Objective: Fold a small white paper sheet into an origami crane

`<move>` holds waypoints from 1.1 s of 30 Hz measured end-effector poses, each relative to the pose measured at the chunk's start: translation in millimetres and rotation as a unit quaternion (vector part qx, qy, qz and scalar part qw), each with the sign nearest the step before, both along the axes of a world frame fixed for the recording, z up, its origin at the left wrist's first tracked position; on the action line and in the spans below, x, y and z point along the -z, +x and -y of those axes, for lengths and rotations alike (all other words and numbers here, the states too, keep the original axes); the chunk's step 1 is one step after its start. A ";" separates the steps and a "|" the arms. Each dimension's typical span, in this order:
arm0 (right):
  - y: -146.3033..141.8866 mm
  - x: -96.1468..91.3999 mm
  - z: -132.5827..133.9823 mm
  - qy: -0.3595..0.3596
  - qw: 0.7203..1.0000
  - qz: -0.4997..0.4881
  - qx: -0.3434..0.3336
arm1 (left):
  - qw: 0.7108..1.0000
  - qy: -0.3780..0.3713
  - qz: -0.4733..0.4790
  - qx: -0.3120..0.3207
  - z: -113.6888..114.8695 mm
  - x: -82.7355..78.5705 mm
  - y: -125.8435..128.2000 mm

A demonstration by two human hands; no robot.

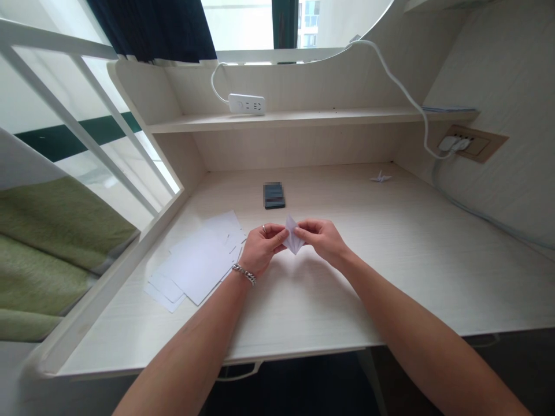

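Observation:
Between my two hands is a small piece of folded white paper (293,240), diamond-shaped with a crease down its middle. My left hand (262,247) pinches its left side between thumb and fingers; a ring and a chain bracelet are on this hand and wrist. On the right side, my right hand (323,238) grips the paper with the thumb on top. The fingertips behind the paper are partly hidden. Both hands are just above the desk (312,323), near its middle.
Loose white paper sheets (203,260) lie overlapping to the left. Behind my hands rests a dark phone-like object (274,195). A small folded paper figure (381,178) sits at the back right. The shelf (303,118) carries a white power strip (246,104); a white cable (401,86) hangs at right.

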State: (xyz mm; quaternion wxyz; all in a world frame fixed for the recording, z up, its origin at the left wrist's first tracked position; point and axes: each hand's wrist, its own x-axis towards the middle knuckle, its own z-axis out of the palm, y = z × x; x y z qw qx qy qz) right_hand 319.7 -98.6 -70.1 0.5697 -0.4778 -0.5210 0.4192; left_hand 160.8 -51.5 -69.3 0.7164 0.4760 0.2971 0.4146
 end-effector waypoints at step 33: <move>1.4 -1.5 1.5 0.010 0.999 -0.008 0.032 | 0.980 0.056 -0.174 0.081 1.0 -3.3 -1.7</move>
